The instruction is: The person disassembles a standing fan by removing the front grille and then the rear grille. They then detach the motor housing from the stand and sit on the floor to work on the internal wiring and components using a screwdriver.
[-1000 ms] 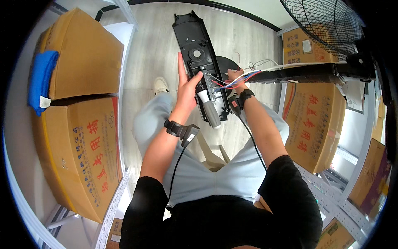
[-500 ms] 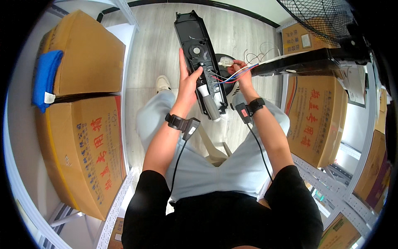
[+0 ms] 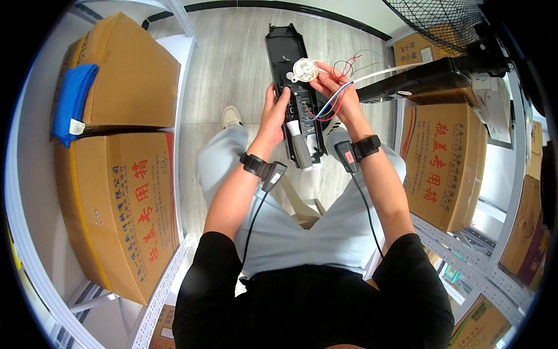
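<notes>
A long black plastic housing [image 3: 286, 45] is held lengthwise above the floor between my knees. My left hand [image 3: 273, 113] grips its left edge, thumb on top and fingers against the side. With my right hand [image 3: 338, 96] I pinch a round clear-and-white plastic piece [image 3: 304, 71] over the housing's upper half, covering part of it. Blue, red and white wires [image 3: 332, 107] run from near my right fingers to the middle of the housing. A grey-and-white cylindrical piece [image 3: 300, 145] lies along the housing's near end; its kind is unclear.
Shelves with large cardboard boxes [image 3: 131, 215] stand on my left, a blue cloth bundle [image 3: 74, 104] among them. More boxes [image 3: 444, 168] are at right. A black post [image 3: 407, 84] and a black wire fan guard [image 3: 433, 23] reach in there. Cables hang from both wristbands [image 3: 256, 165].
My right hand has moved left and up, bringing the round piece from beside the housing to over it, its round face now showing. The housing has shifted right and stands straighter.
</notes>
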`<action>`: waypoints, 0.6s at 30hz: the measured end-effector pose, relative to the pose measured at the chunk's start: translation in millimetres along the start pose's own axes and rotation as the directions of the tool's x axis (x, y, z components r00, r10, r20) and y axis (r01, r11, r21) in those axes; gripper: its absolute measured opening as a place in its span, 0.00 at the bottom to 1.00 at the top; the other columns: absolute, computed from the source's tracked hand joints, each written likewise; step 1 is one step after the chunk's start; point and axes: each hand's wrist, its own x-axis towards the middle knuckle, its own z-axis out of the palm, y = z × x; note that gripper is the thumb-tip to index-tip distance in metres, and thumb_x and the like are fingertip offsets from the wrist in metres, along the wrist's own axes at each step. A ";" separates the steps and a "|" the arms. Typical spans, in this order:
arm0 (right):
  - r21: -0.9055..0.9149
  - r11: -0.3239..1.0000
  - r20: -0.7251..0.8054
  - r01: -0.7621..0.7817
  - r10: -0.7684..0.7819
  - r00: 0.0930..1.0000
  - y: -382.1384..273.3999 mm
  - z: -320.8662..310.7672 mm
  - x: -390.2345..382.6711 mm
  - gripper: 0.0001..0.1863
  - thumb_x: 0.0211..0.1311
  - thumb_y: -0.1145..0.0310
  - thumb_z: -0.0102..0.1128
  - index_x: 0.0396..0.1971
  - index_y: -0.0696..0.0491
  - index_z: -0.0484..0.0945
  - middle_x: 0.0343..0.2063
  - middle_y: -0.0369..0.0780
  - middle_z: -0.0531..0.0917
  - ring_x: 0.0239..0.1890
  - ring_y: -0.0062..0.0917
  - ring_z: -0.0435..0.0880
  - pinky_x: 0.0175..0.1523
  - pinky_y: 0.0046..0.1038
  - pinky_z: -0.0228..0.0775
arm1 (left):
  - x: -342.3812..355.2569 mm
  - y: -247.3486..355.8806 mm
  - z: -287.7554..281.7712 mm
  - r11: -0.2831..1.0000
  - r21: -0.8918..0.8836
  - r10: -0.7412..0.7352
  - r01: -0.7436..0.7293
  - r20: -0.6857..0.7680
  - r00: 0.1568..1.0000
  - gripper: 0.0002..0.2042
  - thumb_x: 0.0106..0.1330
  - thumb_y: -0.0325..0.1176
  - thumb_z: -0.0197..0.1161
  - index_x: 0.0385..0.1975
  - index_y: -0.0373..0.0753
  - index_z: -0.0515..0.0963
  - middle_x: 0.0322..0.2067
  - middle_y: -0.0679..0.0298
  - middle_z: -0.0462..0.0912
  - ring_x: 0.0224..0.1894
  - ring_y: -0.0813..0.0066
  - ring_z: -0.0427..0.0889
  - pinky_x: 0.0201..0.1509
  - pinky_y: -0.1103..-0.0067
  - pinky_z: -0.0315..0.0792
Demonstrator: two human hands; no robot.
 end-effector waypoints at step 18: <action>-0.497 0.833 0.011 0.242 -0.273 0.962 13.5 -8.7 -6.9 0.20 0.62 0.72 0.71 0.55 0.50 0.83 0.38 0.27 0.75 0.40 0.12 0.73 0.49 0.17 0.66 | 1.3 5.9 10.8 0.990 0.043 -0.130 0.132 -0.040 0.991 0.20 0.74 0.46 0.60 0.56 0.38 0.72 0.45 0.65 0.82 0.43 0.78 0.84 0.45 0.77 0.81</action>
